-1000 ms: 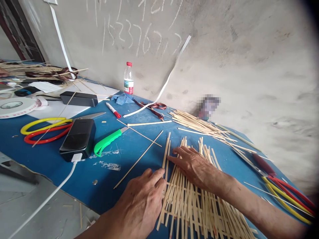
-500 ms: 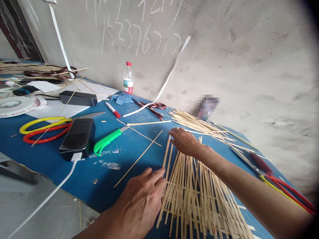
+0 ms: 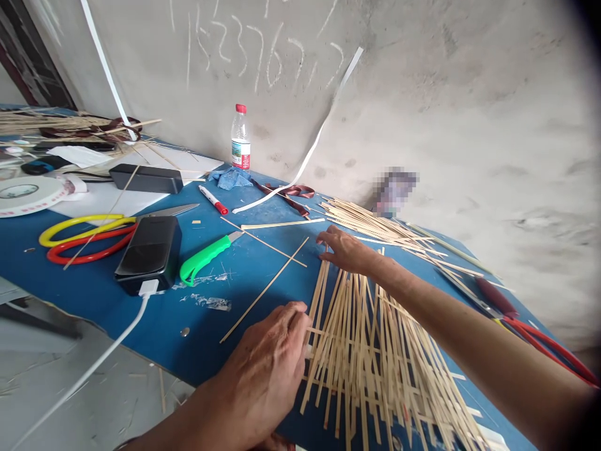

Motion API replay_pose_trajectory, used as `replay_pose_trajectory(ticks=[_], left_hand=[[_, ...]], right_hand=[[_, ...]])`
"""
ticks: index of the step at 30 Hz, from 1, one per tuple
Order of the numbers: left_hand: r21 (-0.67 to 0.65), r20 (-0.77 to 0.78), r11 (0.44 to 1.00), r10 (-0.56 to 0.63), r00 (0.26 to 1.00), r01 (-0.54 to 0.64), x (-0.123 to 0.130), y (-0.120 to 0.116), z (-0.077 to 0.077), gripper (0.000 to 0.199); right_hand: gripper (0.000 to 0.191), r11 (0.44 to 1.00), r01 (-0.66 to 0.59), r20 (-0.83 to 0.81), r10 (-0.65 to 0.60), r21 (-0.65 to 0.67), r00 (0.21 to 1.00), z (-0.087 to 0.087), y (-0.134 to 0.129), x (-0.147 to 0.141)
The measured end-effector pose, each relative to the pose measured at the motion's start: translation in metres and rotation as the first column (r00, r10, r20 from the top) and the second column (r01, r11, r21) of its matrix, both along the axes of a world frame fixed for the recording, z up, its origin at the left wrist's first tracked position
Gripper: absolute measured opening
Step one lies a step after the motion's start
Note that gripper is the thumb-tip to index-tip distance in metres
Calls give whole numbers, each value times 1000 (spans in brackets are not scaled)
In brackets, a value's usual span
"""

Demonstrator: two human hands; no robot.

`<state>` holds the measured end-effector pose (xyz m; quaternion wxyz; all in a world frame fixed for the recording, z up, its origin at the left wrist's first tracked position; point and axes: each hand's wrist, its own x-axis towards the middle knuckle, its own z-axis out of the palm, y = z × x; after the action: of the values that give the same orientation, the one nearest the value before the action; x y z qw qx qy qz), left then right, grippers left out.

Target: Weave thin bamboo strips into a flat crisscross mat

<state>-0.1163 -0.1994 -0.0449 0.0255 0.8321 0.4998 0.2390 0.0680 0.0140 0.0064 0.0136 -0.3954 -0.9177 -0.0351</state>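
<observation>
A loose mat of woven pale bamboo strips (image 3: 375, 369) lies on the blue table (image 3: 201, 332), its long strips fanning toward me. My left hand (image 3: 260, 369) is at the mat's left edge, its fingers curled on a crosswise bamboo strip (image 3: 312, 331). My right hand (image 3: 345, 250) rests at the mat's far end, fingers apart and holding nothing. Its fingertips are close to the upper ends of the strips. Thin bamboo sticks (image 3: 265, 289) lie on the table left of the mat.
Further bamboo strips (image 3: 370, 222) lie in a heap beyond the mat. Left of it are a green-handled knife (image 3: 204, 258), a black power bank (image 3: 149, 254) with a white cable, and red-and-yellow-handled scissors (image 3: 87, 238). A concrete wall (image 3: 469, 106) stands behind the table.
My left hand has curled its fingers onto the mat's left edge. My right hand has lifted off the strips and moved to the far end of the mat.
</observation>
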Motion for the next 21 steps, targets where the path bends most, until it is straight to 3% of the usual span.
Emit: replay_pose_trajectory(ticks=[7, 21], left_hand=[[-191, 56, 981, 33, 998, -22, 4, 5, 22, 28], [-237, 28, 971, 48, 998, -40, 6, 7, 24, 23]], right_hand=[[27, 999, -33, -85, 31, -30, 996, -5, 6, 5], [32, 998, 19, -100, -24, -53, 995, -4, 4, 7]])
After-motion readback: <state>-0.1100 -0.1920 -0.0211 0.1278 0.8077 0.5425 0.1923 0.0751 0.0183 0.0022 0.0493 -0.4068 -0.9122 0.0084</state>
